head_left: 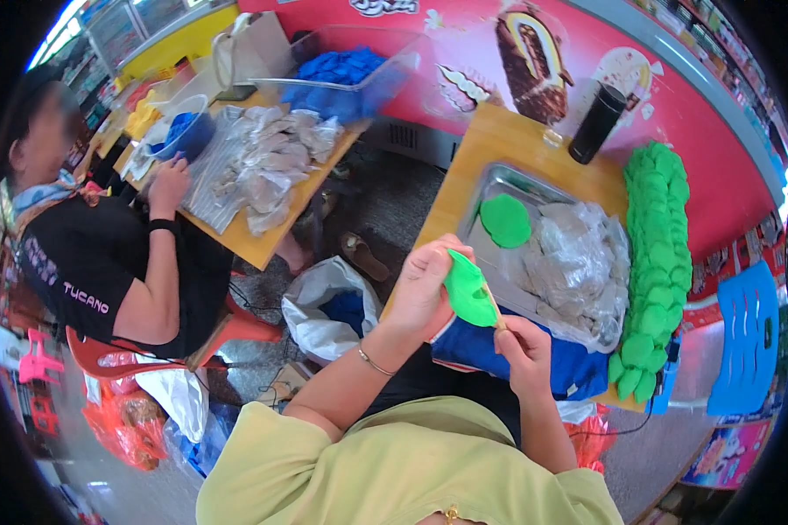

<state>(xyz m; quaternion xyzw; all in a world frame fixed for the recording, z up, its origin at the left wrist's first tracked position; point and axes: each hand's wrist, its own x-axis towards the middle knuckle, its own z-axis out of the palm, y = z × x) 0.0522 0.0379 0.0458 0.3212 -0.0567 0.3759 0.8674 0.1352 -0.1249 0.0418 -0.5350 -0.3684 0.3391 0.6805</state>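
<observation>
The room looks like a shop, with a pink wall (718,184) behind a wooden table (496,136); on this table lies the metal tray (473,229), from which I tell all places.

In front of the tray, near its left side, the left hand (427,278) pinches the upper end of a green piece (467,289) between thumb and fingers. The right hand (525,346) grips the lower end of a thin stick (493,306), which lies along the right edge of the piece. The piece is thin and looks folded or curved, so it is held in the air before the tray, not on the table.

In my judgement, the step is to work this edge with the stick. To do it well, the left grip should be firm but gentle, because such thin material can probably crease or tear. The stick is better guided in small, even strokes, with the right fingers close to the piece. Whether the tip passes inside the fold, I cannot tell.

Inside the tray, at its left, lies another green disc (505,220); beside it is a heap of clear plastic bags (578,254). Right of the tray stands a long green stack (657,254), behind it a black bottle (598,122), and before it a blue cloth (565,360).
</observation>
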